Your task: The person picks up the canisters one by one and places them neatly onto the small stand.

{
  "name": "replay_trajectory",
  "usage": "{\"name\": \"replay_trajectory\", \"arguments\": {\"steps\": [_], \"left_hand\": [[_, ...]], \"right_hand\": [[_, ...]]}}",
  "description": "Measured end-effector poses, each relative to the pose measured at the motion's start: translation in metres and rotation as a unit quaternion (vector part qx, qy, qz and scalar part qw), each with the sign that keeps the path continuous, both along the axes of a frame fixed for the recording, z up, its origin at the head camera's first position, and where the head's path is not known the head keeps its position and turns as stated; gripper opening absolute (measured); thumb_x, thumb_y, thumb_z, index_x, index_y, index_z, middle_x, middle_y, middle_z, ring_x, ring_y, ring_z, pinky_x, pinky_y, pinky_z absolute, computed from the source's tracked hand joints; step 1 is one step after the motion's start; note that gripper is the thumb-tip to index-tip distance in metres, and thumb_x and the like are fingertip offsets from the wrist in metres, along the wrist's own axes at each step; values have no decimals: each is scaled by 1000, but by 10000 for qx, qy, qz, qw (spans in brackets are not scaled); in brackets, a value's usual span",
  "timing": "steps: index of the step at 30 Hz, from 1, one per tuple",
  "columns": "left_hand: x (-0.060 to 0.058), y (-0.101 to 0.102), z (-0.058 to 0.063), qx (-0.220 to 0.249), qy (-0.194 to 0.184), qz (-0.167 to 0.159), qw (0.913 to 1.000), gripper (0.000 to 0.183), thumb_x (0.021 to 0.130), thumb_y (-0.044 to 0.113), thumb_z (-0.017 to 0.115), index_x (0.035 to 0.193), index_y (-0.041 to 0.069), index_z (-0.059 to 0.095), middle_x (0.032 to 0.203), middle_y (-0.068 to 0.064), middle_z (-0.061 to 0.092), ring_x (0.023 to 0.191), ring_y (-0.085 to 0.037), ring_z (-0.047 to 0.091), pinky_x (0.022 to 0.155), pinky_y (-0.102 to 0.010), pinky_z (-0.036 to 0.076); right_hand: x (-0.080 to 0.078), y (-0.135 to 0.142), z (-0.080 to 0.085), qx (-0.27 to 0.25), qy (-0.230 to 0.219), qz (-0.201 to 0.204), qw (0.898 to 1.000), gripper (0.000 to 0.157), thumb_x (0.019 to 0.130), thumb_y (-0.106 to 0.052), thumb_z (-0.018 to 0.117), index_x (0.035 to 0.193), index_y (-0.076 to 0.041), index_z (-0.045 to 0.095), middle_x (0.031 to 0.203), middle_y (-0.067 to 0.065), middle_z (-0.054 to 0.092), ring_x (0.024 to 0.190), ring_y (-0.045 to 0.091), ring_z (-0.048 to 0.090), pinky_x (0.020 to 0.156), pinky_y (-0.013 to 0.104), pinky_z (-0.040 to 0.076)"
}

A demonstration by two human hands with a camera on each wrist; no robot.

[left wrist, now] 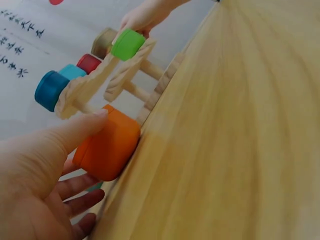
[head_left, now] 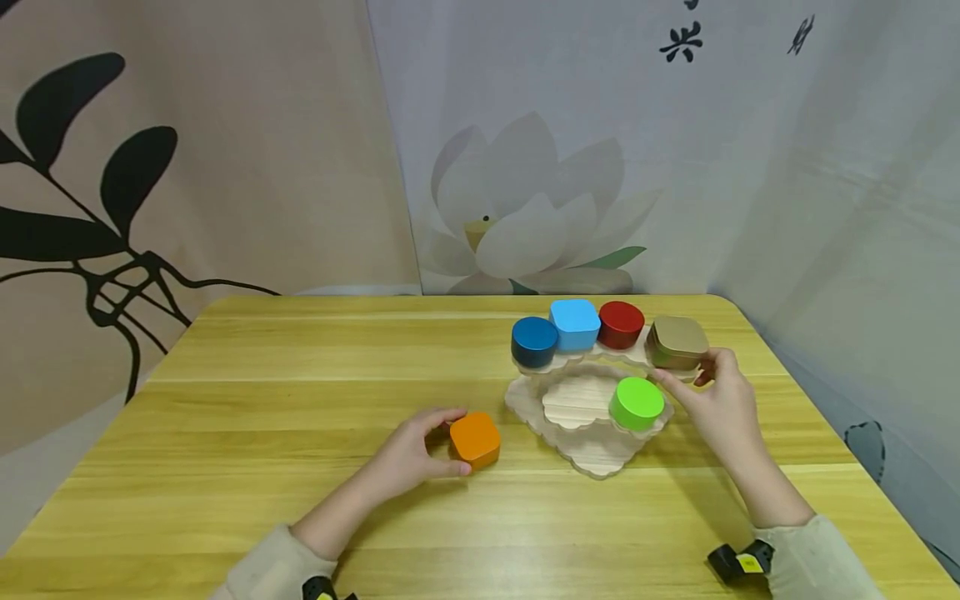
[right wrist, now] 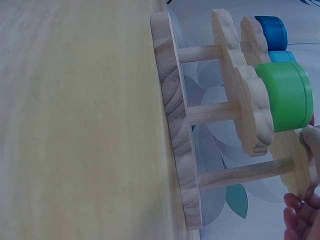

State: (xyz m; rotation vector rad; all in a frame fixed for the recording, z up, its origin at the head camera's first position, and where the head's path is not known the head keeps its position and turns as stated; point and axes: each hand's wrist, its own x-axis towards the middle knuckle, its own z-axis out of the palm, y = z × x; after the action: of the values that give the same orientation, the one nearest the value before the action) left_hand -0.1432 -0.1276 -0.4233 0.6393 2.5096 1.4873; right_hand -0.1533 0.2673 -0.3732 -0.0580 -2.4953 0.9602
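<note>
My left hand (head_left: 412, 450) pinches an orange rounded-square block (head_left: 476, 440) between thumb and fingers, low over the table left of a tiered wooden stand (head_left: 596, 458). In the left wrist view the thumb lies along the top of the orange block (left wrist: 112, 142), with the other fingers spread below. At the stand's right back corner my right hand (head_left: 723, 408) holds a tan rounded-square block (head_left: 678, 337) by its lower edge, thumb in front and fingers at the right. The right wrist view shows those fingers (right wrist: 295, 217) beside the upper tier's edge; the tan block is outside it.
Along the stand's back tier sit a dark blue round block (head_left: 534, 342), a light blue square block (head_left: 575, 323) and a red round block (head_left: 621, 325). A green round block (head_left: 637, 404) sits on the front tier. Wooden pegs (right wrist: 215, 113) hold the tiers above the base (right wrist: 175, 105).
</note>
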Motion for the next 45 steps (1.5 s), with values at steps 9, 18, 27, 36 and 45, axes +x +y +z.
{"name": "replay_trajectory", "arguments": {"steps": [9, 18, 27, 36, 45], "left_hand": [[3, 4, -6, 44, 22, 155, 9999, 69, 73, 29, 85, 131, 5, 56, 129, -8, 57, 117, -24, 53, 100, -45, 38], [4, 6, -5, 183, 118, 137, 9997, 64, 73, 29, 84, 128, 8, 58, 122, -3, 61, 112, -21, 55, 99, -46, 40], [8, 16, -1, 428, 192, 4, 9989, 61, 73, 27, 84, 127, 9, 60, 118, -1, 62, 102, -17, 58, 91, -42, 45], [11, 31, 8, 580, 109, 95, 9982, 61, 73, 28, 85, 127, 15, 61, 110, 3, 61, 100, -18, 56, 83, -42, 48], [11, 52, 24, 608, 417, 213, 9971, 62, 72, 32, 85, 128, 21, 60, 115, 10, 60, 103, -17, 52, 79, -44, 42]], "right_hand": [[0, 0, -1, 28, -12, -6, 10000, 58, 82, -33, 77, 112, 5, 46, 87, 15, 49, 80, 22, 44, 62, 28, 33], [0, 0, -1, 29, 9, -12, 10000, 57, 82, -32, 77, 112, 5, 46, 86, 15, 49, 79, 22, 44, 62, 28, 33], [0, 0, -1, 30, 84, 5, 10000, 56, 82, -31, 77, 112, 6, 46, 86, 15, 50, 79, 22, 44, 62, 28, 33], [-1, 0, -2, 17, 82, -15, 10000, 56, 82, -31, 77, 111, 6, 46, 86, 15, 49, 79, 22, 43, 62, 28, 33], [0, -1, -1, 25, 59, -37, 10000, 56, 82, -31, 77, 112, 6, 46, 86, 15, 50, 79, 22, 44, 62, 27, 33]]}}
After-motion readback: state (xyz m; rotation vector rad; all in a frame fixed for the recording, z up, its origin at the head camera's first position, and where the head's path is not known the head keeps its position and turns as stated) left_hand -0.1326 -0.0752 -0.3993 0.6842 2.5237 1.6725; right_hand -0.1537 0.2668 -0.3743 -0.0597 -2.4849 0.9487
